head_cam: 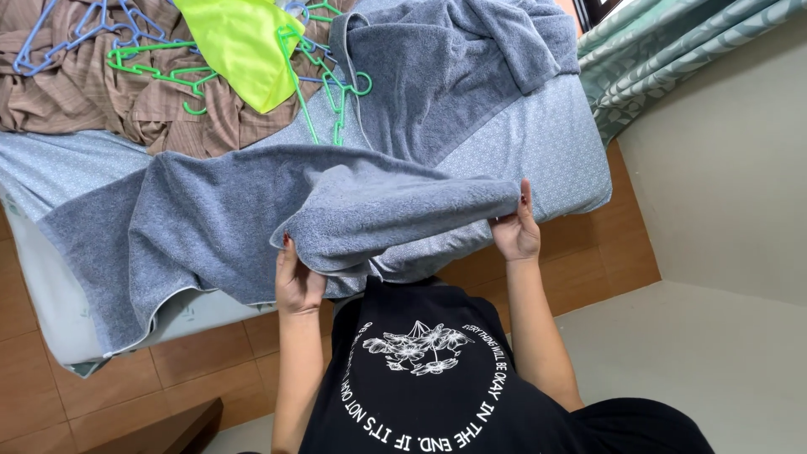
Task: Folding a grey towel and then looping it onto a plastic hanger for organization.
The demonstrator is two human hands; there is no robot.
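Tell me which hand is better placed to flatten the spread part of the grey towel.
Left, probably. The left hand grips the grey towel right beside that part; the right hand pinches the fold's far end, away from it.

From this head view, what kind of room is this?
Most likely a home bedroom doubling as a laundry spot. A bed with a patterned blue sheet carries plastic clothes hangers and loose garments; a curtain hangs at the wall. Both hands hold up a grey towel, left hand, right hand.
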